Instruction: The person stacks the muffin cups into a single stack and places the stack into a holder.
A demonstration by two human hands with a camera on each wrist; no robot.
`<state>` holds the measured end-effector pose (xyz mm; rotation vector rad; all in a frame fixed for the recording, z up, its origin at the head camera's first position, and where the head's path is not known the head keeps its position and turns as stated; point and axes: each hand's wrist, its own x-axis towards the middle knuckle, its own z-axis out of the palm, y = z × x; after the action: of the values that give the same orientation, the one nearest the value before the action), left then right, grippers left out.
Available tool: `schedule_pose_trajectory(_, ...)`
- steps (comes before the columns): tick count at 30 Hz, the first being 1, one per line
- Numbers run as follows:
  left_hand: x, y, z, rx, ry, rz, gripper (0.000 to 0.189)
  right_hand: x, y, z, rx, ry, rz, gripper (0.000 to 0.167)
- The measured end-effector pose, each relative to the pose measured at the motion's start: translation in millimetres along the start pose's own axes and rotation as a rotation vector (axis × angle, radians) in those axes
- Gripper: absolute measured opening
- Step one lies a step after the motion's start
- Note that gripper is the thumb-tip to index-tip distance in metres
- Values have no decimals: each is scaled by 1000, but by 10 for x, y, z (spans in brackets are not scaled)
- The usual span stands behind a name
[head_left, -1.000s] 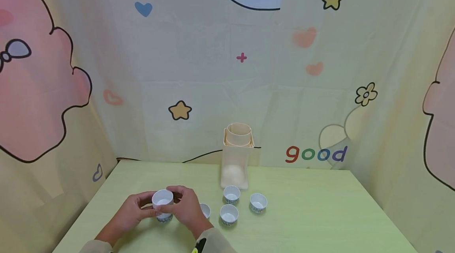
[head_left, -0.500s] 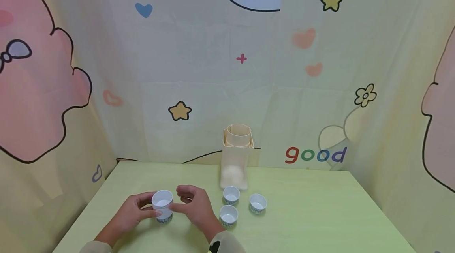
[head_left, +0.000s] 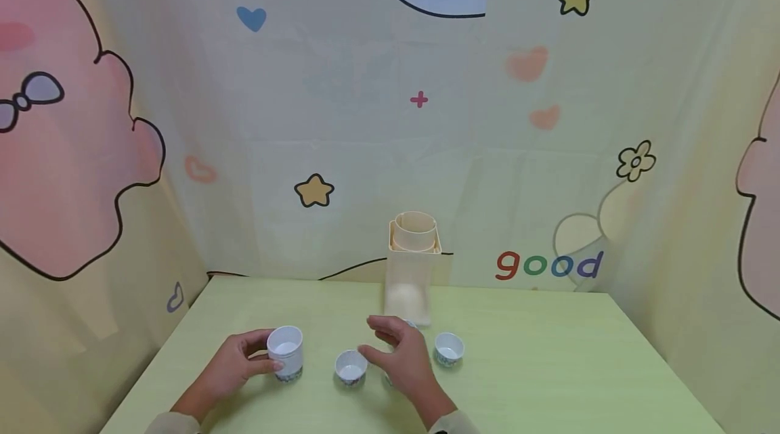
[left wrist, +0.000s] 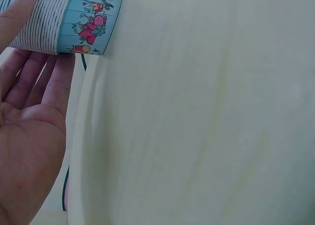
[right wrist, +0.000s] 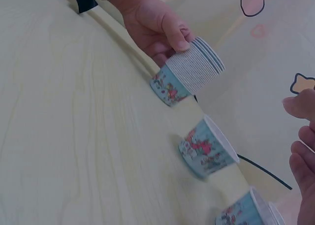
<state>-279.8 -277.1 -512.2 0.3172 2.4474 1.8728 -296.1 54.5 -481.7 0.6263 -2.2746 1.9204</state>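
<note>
One small pale-blue paper cup with a red floral print and white inside [head_left: 351, 367] stands upright, mouth up, at the lower centre of the head view, between my two hands. My right hand [head_left: 403, 361] is the nearer, its thumb tip just right of the cup's rim, thumb and fingers apart and holding nothing; the right wrist view shows a gap between them and the cup. At lower left, my left hand [head_left: 242, 359] grips an upright column of nested paper cups [head_left: 285, 351], thumb in front, long axis parallel to the lone cup's.
</note>
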Motion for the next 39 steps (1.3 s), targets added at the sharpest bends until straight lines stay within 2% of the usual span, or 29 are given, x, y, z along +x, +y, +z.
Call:
schedule_pose_trajectory(10, -3, 2, 9, -1, -1, 2, 72, -180, 111, -537, -68, 212, -3, 40)
schedule_pose_trajectory(16, -10, 20, 6, 2, -6, -3, 72, -270, 238, -733, -130, 350, 75, 46)
schedule_pose_trajectory(20, -20, 31, 3, -1, -9, 4, 73, -328, 316, -840, -173, 406, 120, 50)
schedule_pose_trajectory(25, -16, 26, 5, 4, -6, 1, 72, -352, 380, -964, -214, 418, 153, 51)
schedule_pose_trajectory(33, -8, 14, 3, 15, -1, -14, 72, -359, 488, -1101, -225, 366, 239, 68)
schedule_pose_trajectory(39, -3, 16, 4, 17, 0, -12, 72, -364, 513, -1163, -307, 318, 275, 76)
